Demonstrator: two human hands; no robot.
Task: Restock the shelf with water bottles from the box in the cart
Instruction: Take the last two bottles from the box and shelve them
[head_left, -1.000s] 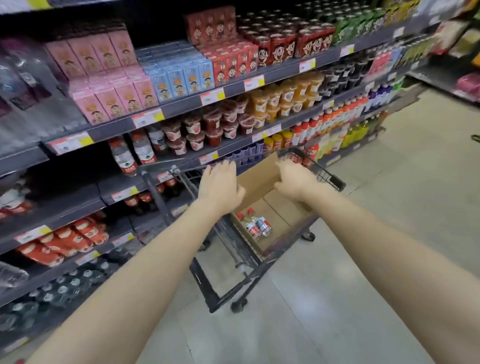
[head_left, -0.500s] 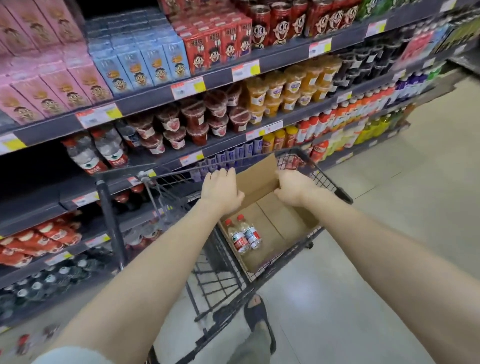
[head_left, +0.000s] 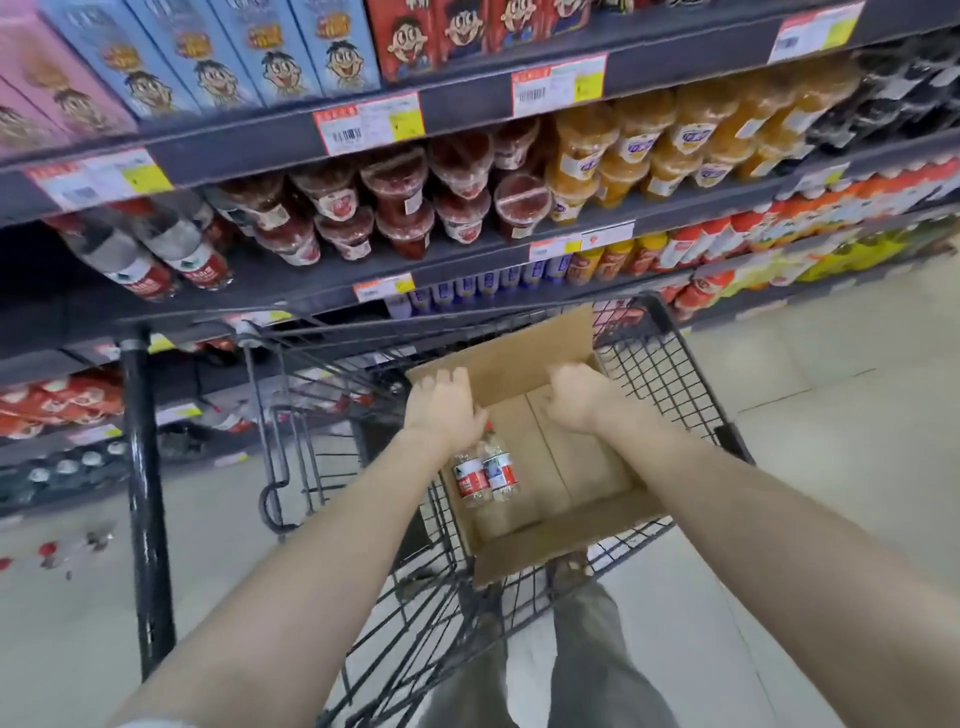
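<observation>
An open cardboard box (head_left: 550, 551) sits in a black wire cart (head_left: 670, 374). Two small water bottles (head_left: 485, 475) with red-and-white labels stand together at its left side; the remaining floor of the box is bare cardboard. My left hand (head_left: 444, 410) hovers just above the bottles' caps with its fingers stretched forward, holding nothing. Over the middle of the box, my right hand (head_left: 582, 400) has its fingers bent loosely downward, and nothing shows in it. Larger red-labelled water bottles (head_left: 156, 260) stand on the dark shelf (head_left: 291, 293) to the upper left.
Beside the cart, the shelves hold red and orange fruit cups (head_left: 467, 192), juice bottles (head_left: 727, 244) and milk cartons (head_left: 291, 57). A thick black cart post (head_left: 148, 493) rises at the left. My legs are under the cart's near side. Pale tiled floor (head_left: 857, 415) lies to the right.
I have come closer to the cart and now look down more steeply. Both hands have moved from the box's far flap down into the box, the left toward the two bottles.
</observation>
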